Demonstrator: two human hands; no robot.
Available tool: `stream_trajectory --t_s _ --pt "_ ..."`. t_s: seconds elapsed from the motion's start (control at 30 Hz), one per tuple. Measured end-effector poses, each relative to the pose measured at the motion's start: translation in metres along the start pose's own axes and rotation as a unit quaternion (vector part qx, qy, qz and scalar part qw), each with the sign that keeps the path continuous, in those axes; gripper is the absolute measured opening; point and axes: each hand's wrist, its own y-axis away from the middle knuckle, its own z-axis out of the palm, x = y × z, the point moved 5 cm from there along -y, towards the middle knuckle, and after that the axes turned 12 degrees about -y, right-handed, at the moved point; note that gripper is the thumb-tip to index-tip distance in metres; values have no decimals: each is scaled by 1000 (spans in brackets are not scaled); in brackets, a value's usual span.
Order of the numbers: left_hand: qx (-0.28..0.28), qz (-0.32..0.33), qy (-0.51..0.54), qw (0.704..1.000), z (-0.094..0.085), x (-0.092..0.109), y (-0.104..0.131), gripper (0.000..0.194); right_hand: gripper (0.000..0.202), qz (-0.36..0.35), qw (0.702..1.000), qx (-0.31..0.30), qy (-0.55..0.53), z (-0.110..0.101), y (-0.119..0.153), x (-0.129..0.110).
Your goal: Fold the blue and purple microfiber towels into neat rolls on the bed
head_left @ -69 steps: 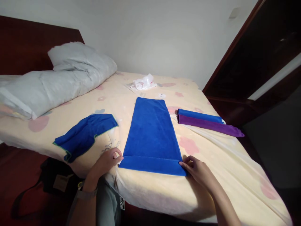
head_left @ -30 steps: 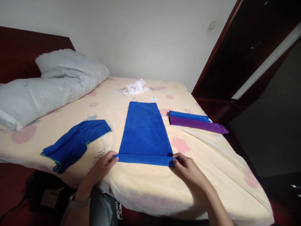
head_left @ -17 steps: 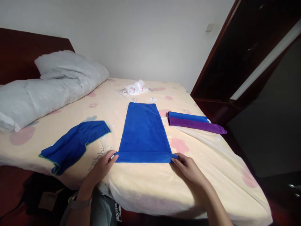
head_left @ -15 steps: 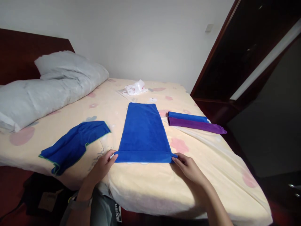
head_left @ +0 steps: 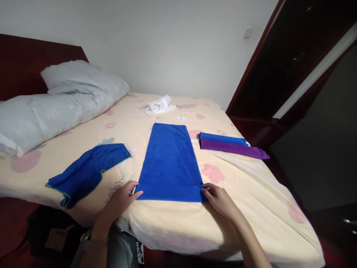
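Observation:
A blue towel (head_left: 171, 156) lies flat on the bed, its near end turned over into a band that runs across its width. At the left end of that band, my left hand (head_left: 124, 199) pinches the towel between thumb and fingers. My right hand (head_left: 219, 197) grips the band's right end in the same way. To the left lies a crumpled blue cloth with green edging (head_left: 89, 171). Over on the right, a rolled or folded blue towel (head_left: 223, 139) rests against a purple one (head_left: 234, 149).
The bed (head_left: 178, 227) has a cream sheet with pink prints, wrinkled at the right. A white plastic bag (head_left: 161, 104) sits at the back. A grey quilt (head_left: 64, 98) is heaped by the dark headboard (head_left: 36, 63). Under the near left edge are dark items on the floor.
The blue towel has shifted slightly toward me, and its folded band now looks a little wider. Both hands have stayed at the band's ends.

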Motion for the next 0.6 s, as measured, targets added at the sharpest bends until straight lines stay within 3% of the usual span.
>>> stream_trajectory --t_s 0.27,0.4,0.5,0.6 --pt "15 -19 -78 997 4 0 -2 23 32 8 999 20 27 -2 0 2" --pt "22 -18 -96 995 7 -2 -3 22 28 18 994 49 93 0 0 2" --pt "114 40 -122 985 -5 4 -3 22 24 7 986 69 150 -2 0 0" --pt "232 128 -158 951 -19 28 7 24 23 -81 970 113 197 -6 3 -14"
